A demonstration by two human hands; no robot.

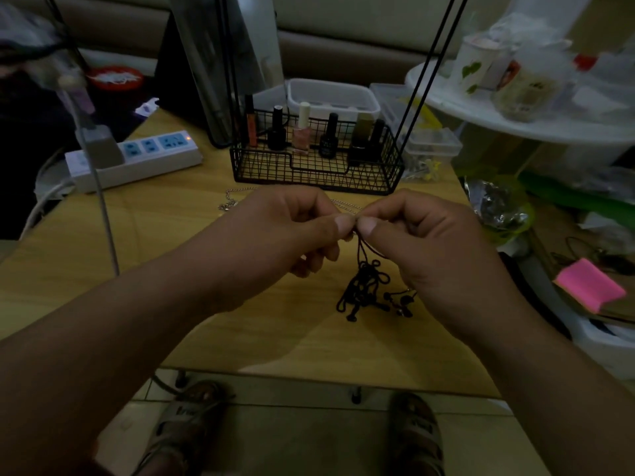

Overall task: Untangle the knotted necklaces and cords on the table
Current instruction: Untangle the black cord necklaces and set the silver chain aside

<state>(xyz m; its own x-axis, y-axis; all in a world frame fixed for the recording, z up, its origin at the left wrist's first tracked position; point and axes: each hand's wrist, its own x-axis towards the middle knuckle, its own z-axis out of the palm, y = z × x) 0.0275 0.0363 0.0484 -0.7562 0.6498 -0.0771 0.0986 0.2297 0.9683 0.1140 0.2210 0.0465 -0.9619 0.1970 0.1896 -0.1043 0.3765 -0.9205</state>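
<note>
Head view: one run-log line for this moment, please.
left hand: pinches black cord | right hand: pinches same cord | tangle: hangs below thumbs, knotted | silver chain: on table behind hands

1 left hand [292,231] and 1 right hand [422,245] — 2 in all; 1 black cord tangle [364,290], 1 silver chain [227,203]. 1 wire basket [309,173] holding 6 bottles [302,132]; 1 power strip [137,159].

Black wire basket [316,170] holds nail polish bottles [301,132] upright. White tub [331,97] just behind it. Power strip [137,156] to the left, charger [99,146] plugged in. Clear boxes [433,142] right of basket. Pink pad [589,285] far right. Sandals [185,431] on tiled floor [309,441].
</note>
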